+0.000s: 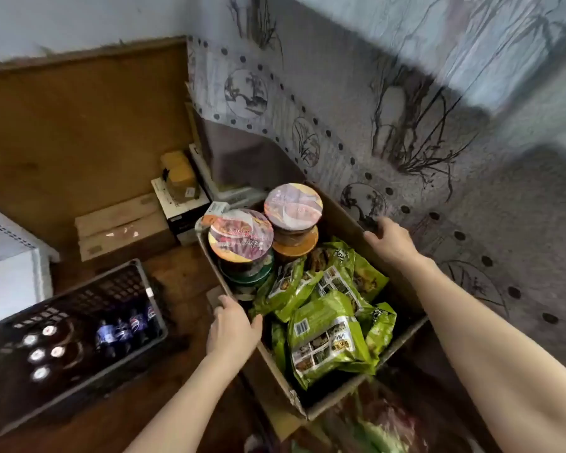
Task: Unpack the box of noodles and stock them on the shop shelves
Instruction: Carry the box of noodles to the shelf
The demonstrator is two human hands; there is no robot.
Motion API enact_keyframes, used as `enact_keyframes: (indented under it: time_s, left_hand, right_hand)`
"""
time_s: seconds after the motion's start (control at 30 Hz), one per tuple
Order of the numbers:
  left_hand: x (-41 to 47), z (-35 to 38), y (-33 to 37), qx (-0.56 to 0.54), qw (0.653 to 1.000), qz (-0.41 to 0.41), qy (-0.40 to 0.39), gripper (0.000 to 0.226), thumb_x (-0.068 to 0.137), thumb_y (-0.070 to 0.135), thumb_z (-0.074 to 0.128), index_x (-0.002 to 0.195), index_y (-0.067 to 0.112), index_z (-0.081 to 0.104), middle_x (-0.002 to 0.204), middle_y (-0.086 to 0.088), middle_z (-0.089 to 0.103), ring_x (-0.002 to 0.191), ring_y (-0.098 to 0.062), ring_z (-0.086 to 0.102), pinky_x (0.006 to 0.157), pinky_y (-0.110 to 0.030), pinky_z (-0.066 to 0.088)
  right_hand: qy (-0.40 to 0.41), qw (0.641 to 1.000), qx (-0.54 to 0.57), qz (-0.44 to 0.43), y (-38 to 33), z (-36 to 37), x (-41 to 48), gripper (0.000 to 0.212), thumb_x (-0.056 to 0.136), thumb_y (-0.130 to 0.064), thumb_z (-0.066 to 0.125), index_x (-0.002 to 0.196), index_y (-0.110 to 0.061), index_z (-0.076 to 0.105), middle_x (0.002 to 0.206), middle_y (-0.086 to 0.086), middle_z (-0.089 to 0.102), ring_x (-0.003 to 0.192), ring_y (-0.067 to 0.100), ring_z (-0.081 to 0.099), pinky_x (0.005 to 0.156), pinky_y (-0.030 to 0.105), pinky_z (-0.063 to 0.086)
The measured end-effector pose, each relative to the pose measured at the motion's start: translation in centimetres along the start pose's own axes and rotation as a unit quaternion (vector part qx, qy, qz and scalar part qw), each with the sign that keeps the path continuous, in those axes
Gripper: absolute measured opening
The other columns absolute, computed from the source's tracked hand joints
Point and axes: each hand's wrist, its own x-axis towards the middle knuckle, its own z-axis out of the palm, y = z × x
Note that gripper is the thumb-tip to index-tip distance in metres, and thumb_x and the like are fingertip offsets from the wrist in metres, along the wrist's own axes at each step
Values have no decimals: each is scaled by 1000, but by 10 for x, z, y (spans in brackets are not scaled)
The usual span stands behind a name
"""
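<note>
Now both hands on open cardboard box (276, 380) — left hand (232, 325) clasping near-left wall, thumb inside rim; right hand (389, 238) gripping far-right wall, fingers curled over edge. Box sits beside patterned curtain (422, 125). Inside: green noodle packets (327, 328) heaped in near half, cup noodles (242, 235) stacked at far end, lids up. Black crate (79, 325) with cola bottles (128, 331) stands left of box, apart. Closed brown carton (121, 227) lies beyond crate against wooden panel (79, 125).
</note>
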Motion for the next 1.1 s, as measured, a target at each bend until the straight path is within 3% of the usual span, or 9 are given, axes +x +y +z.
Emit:
enact_keyframes:
  time_s: [0.13,0.23,0.3,0.5,0.6,0.73,0.8,0.9,1.1]
  left_hand:
    - [13,31,-3,-29,999,-33,-1,82,91,36,53,144,-6,5,123,-20,55,110,-33,57,73,-32,43]
    - [14,50,-4,-60,997,-39,16,84,92,28,54,146,2,-4,96,-10,62,85,-26,62,61,-28,40]
    - [16,58,-5,-92,994,-51,36,82,93,21,52,147,8,-8,77,-2,53,70,-21,52,59,-29,37]
    - [3,50,-24,-175,982,-50,47,72,94,6,43,149,11,-4,64,0,44,54,-10,42,49,-29,29]
    - [-15,26,-42,-189,978,-55,73,71,92,5,46,149,11,3,65,-1,44,56,-8,41,60,-30,32]
    - [-52,-11,-71,-224,966,-77,100,71,92,6,48,150,15,7,81,-7,55,77,-31,56,67,-33,38]
    - [-76,-28,-92,-234,961,-89,120,71,92,7,48,150,17,7,69,2,46,70,-27,54,62,-33,38]
    - [-114,-48,-135,-246,949,-121,155,70,93,8,48,149,18,7,58,-1,37,51,-16,41,46,-24,28]
    - [-213,-79,-244,-273,912,-187,243,69,92,5,50,149,12,12,52,-1,35,44,-13,36,41,-21,23]
  right_hand:
    - [-35,999,-39,6,18,25,34,47,92,-29,51,131,-4,41,131,22,51,120,38,48,96,42,42]
    - [-56,997,-51,-5,32,47,58,43,92,-28,52,128,-6,44,126,23,54,116,39,51,91,41,43]
    - [-37,997,-61,-19,38,56,67,38,92,-24,51,126,-8,47,124,23,56,113,40,52,88,42,43]
    - [39,997,-52,-35,29,55,46,30,92,-22,49,121,-17,57,120,19,61,112,40,53,89,42,44]
    - [51,996,-52,-48,8,45,19,29,92,-21,49,119,-16,59,119,20,61,111,41,54,88,42,44]
    - [46,996,-32,-66,-32,39,-22,30,92,-21,49,120,-17,58,119,18,62,112,39,54,89,42,44]
    - [39,995,-17,-87,-59,42,-45,31,92,-21,49,121,-18,59,119,17,63,112,38,54,90,42,44]
    - [19,993,-5,-120,-104,53,-85,29,90,-20,50,117,-19,61,115,18,64,108,39,56,86,39,44]
    - [-38,972,-13,-231,-203,106,-191,27,90,-19,49,113,-17,62,110,19,65,106,40,56,83,40,45]
